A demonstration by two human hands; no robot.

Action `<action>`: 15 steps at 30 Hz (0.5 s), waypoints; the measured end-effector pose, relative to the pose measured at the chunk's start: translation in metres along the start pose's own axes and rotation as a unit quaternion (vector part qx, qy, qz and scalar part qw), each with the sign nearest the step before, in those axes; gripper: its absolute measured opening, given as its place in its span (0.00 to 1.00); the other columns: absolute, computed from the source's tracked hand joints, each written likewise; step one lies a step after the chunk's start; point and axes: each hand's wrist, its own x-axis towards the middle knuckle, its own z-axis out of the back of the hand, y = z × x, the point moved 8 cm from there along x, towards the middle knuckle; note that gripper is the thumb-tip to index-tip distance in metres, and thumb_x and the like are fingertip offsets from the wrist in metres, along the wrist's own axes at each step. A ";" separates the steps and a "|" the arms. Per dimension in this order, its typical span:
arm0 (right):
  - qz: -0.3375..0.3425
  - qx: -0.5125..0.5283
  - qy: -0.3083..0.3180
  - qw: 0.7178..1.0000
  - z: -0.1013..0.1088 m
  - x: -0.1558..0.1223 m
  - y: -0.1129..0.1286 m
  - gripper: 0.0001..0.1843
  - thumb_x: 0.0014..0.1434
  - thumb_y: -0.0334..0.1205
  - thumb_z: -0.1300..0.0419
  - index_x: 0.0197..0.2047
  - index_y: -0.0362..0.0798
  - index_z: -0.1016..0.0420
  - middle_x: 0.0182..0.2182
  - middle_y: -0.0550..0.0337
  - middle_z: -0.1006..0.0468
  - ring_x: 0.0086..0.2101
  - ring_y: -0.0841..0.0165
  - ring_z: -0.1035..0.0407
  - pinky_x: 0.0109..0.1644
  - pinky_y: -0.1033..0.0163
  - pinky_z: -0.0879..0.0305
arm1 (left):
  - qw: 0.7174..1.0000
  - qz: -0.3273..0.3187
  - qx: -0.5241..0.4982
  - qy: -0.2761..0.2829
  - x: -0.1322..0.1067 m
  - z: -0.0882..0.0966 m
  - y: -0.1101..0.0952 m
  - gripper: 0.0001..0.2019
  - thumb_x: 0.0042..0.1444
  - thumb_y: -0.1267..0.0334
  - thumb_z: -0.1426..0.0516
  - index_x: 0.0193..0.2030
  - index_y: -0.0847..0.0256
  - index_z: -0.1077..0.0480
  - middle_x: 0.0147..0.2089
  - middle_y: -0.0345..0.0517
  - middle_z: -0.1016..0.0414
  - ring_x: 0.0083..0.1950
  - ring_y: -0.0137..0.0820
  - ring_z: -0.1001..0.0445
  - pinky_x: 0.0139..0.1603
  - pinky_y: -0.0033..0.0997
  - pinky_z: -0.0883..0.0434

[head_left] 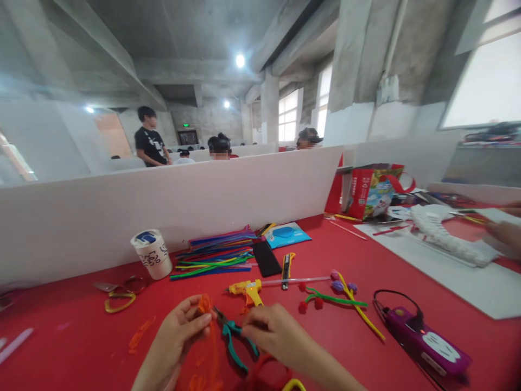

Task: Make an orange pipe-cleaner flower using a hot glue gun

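My left hand [183, 331] pinches a small orange fuzzy pipe cleaner piece [204, 304], whose strand hangs below the fingers. My right hand [272, 328] is closed, its fingertips curled in a pinch; what they hold, if anything, is hidden. Between my hands lie pliers [233, 334] with teal handles, partly behind my right fingers. Just beyond my right hand rests a yellow glue gun [248, 290] with a long clear glue stick [301, 280] in its rear. Orange scraps [140, 335] lie left of my left hand. Red-handled scissors [268, 372] sit at the near edge, partly covered.
Pipe cleaners [215, 252] lie behind, between a white cup [152, 254] and a blue packet [287, 234]. A utility knife [287, 270], pom-pom stems [337, 298] and a purple power strip [427, 342] are rightward. Other scissors [120, 296] lie left. Another person's hand [504, 236] is far right.
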 end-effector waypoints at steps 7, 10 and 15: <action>0.133 -0.141 -0.012 0.981 0.022 0.015 0.091 0.07 0.47 0.29 0.48 0.26 0.43 0.29 0.18 0.66 0.35 0.20 0.77 0.46 0.22 0.72 0.53 | 0.989 -0.106 0.098 -0.032 0.003 0.004 -0.034 0.14 0.35 0.68 0.36 0.30 0.61 0.34 0.19 0.34 0.28 0.18 0.22 0.36 0.18 0.19 0.43; 0.208 -0.082 0.161 0.961 0.006 0.011 0.112 0.03 0.45 0.32 0.43 0.26 0.47 0.28 0.17 0.71 0.35 0.18 0.80 0.45 0.22 0.75 0.52 | 0.990 -0.093 0.100 -0.034 -0.001 0.006 -0.047 0.14 0.35 0.68 0.36 0.31 0.60 0.34 0.20 0.33 0.28 0.16 0.21 0.38 0.16 0.18 0.46; 0.066 -0.014 -0.043 0.997 0.022 0.035 0.068 0.09 0.48 0.36 0.44 0.19 0.44 0.33 0.14 0.68 0.40 0.19 0.77 0.49 0.22 0.71 0.55 | 0.990 -0.115 0.018 -0.080 -0.002 0.017 -0.048 0.18 0.38 0.66 0.36 0.36 0.59 0.35 0.23 0.32 0.29 0.18 0.19 0.36 0.18 0.16 0.45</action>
